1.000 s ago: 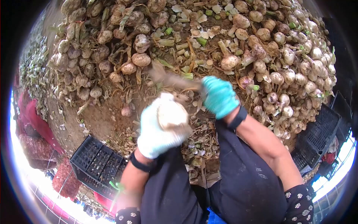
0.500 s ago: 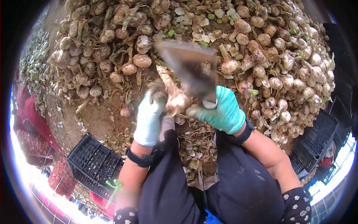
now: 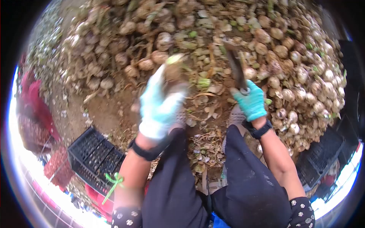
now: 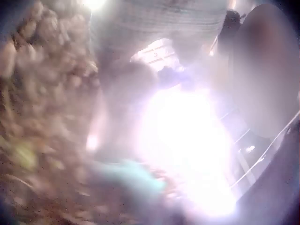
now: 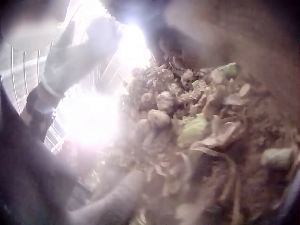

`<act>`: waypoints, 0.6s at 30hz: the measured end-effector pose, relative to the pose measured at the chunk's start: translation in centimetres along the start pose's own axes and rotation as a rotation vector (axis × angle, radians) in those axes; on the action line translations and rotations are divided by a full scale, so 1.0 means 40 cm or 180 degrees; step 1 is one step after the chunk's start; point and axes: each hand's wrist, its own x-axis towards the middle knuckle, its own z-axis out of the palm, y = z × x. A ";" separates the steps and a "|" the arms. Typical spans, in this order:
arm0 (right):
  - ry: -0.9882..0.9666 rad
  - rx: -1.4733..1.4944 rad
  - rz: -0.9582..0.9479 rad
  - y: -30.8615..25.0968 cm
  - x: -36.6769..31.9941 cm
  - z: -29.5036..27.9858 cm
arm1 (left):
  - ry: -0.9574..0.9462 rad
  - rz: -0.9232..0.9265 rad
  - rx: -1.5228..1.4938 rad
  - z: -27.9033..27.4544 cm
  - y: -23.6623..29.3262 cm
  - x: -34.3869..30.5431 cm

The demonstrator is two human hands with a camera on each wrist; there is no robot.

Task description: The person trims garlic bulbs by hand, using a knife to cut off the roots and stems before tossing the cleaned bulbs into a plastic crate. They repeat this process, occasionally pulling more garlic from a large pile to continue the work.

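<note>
My left hand (image 3: pixel 157 106), in a pale teal and white glove, grips a blurred garlic bulb (image 3: pixel 174 78). A pale cut stem end (image 3: pixel 175 59) points up and away from me. The same glove shows raised at the upper left of the right wrist view. In my right hand (image 3: pixel 252 102), also in a teal glove, is a dark-bladed knife (image 3: pixel 237 68), its blade seen nearly edge-on and pointing forward. The hands stand apart, left over the bare soil and right near the pile of trimmed garlic (image 3: pixel 291 98). Glare and blur hide most of the left wrist view.
Garlic with long stems (image 3: pixel 118 57) is heaped at the front left. Cut stem pieces (image 3: pixel 204 82) and dry skins litter the ground between the piles and my shoes (image 3: pixel 236 115). Black plastic crates (image 3: pixel 95 159) stand on both sides, with red mesh sacks (image 3: pixel 59 167) at far left.
The knife was close by the garlic, its broad side showing half a second ago. Now my right hand has drawn it away rightward, and my left hand has lifted the garlic with a cut stem end.
</note>
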 end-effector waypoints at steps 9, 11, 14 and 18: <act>-0.0411 0.1288 0.0744 -0.009 -0.020 -0.002 | 0.0197 0.0465 0.3324 -0.161 -0.108 -0.020; -0.0353 0.1002 0.0683 0.017 -0.020 0.009 | 0.0679 -0.0319 0.4244 -0.250 -0.211 -0.060; -0.0511 0.0831 0.0577 0.034 -0.031 0.035 | 0.0279 -0.0965 0.3911 -0.324 -0.295 -0.090; -0.0555 0.0743 0.0382 0.022 -0.044 0.041 | 0.0715 -0.1620 -0.0725 -0.278 -0.191 -0.113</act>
